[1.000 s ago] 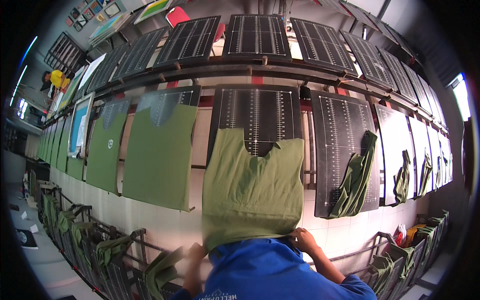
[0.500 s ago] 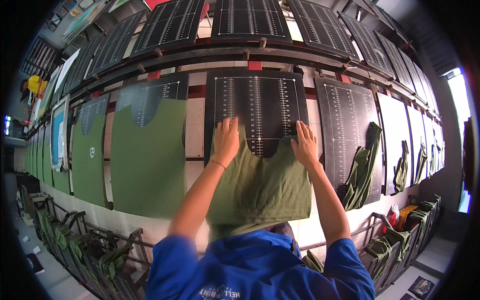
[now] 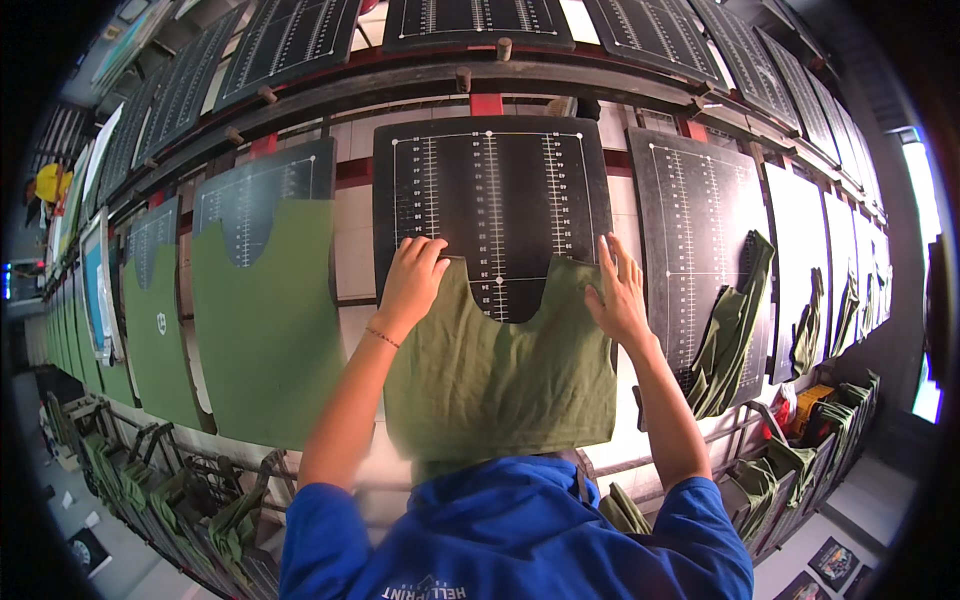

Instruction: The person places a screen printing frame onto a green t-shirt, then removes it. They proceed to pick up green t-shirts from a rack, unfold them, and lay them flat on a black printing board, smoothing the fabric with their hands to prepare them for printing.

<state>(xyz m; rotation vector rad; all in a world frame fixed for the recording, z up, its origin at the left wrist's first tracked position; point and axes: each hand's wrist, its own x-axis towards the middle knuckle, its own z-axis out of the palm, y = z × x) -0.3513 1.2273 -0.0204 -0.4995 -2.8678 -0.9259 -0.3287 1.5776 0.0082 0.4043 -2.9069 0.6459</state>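
An olive-green cut shirt panel (image 3: 500, 390) with a scooped neckline lies over a black board (image 3: 455, 190) that has white ruler markings. Its lower part has wrinkles and reaches down to my body. My left hand (image 3: 412, 280) rests at the panel's left shoulder, with its fingers bent over the edge and the thumb a little apart. At the right shoulder, my right hand (image 3: 622, 288) lies with its fingers stretched forward along the edge. Between the two hands, the board shows through the neckline.
To the left, green panels (image 3: 265, 350) lie smooth on neighbouring boards. A crumpled green piece (image 3: 735, 330) lies on the marked board (image 3: 690, 220) at right, with white boards (image 3: 795, 250) beyond. Dark rails (image 3: 560, 72) cross behind. Racks with green cloth (image 3: 160, 480) stand near me.
My left hand has moved left and slightly down along the panel's shoulder. The neckline is spread wider and the panel looks flatter. The right hand stays at its shoulder; the view has shifted slightly.
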